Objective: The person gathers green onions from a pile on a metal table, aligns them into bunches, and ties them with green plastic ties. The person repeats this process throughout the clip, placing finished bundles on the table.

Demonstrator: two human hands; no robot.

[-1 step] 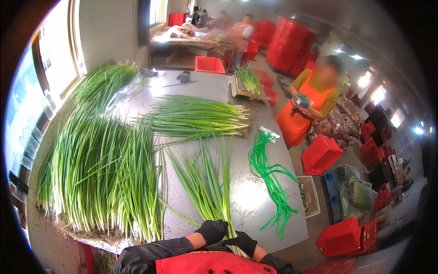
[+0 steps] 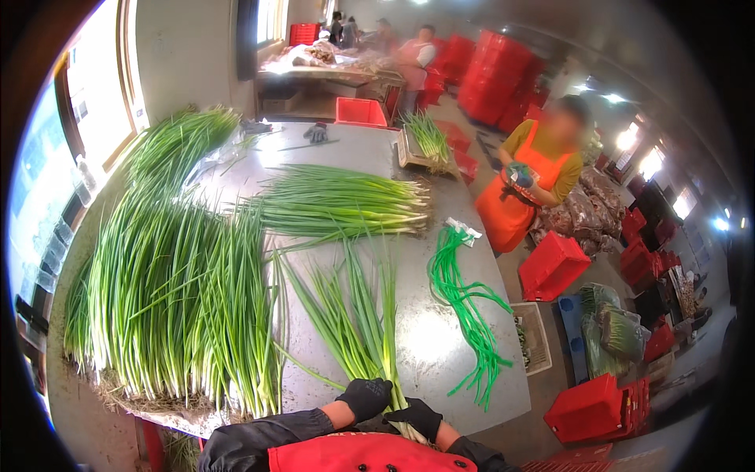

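Close to my body, at the near edge of the metal table (image 2: 429,307), a small bunch of green onions (image 2: 346,322) fans out away from me. My left hand (image 2: 366,399), in a black glove, is closed around its lower stalks. Beside it, my right hand (image 2: 418,418), also in a black glove, grips the stalks nearer the root end. The fingertips of both hands are partly hidden. A large heap of green onions (image 2: 165,291) covers the left of the table, roots toward me. Another pile of green onions (image 2: 338,200) lies crosswise beyond the bunch, white ends to the right.
Green ties (image 2: 464,299) lie on the table's right side. At the far right corner a scale (image 2: 409,149) carries more onions. A grey glove (image 2: 317,132) rests at the far edge. A person in an orange apron (image 2: 515,193) stands to the right, near red crates (image 2: 554,267).
The bunch's leaf tips have spread very slightly to the left. Both hands keep their places and their grip.
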